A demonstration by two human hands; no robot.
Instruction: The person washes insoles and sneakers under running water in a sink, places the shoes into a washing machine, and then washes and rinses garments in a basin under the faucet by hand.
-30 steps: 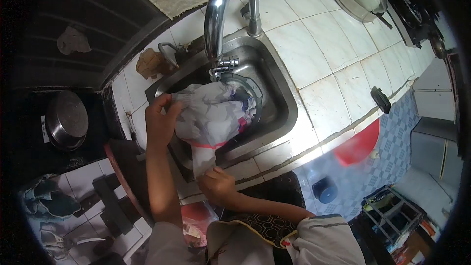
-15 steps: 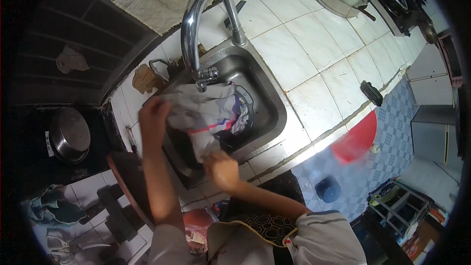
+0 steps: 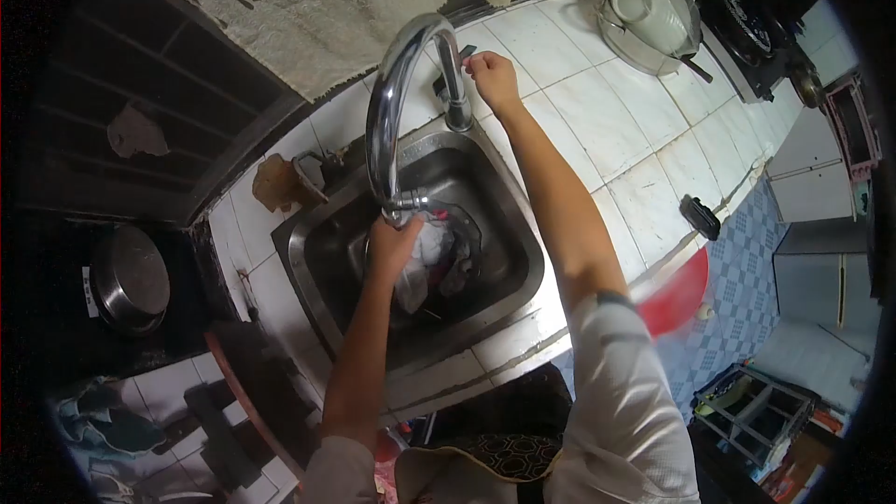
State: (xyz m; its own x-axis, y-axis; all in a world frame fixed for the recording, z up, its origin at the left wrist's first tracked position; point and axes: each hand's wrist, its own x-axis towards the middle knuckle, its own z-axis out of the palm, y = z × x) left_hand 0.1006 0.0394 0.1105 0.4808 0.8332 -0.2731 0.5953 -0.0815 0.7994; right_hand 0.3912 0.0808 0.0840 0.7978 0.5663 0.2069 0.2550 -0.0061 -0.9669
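In the sink (image 3: 523, 266), a bunched white garment (image 3: 431, 247) with a bit of red lies in a dark-rimmed bowl (image 3: 478, 245). My left hand (image 3: 392, 243) grips the garment's upper left side, directly below the spout of the chrome faucet (image 3: 385, 121). My right arm reaches over the counter to the back of the faucet. There my right hand (image 3: 493, 79) is closed on the dark faucet handle (image 3: 469, 52), fingertips pinching its end. Most of the left fingers are hidden in the cloth and behind the spout.
Dishes (image 3: 649, 14) stand in a glass container on the far right of the tiled counter (image 3: 597, 131). A black object (image 3: 700, 217) lies at the counter's edge, above a red basin (image 3: 677, 294). A brown piece (image 3: 280, 185) sits left of the sink. A metal pot (image 3: 131, 266) is at left.
My right hand has left the garment and moved up to the faucet handle. The garment, spread between both hands before, is now bunched lower in the sink under my left hand.
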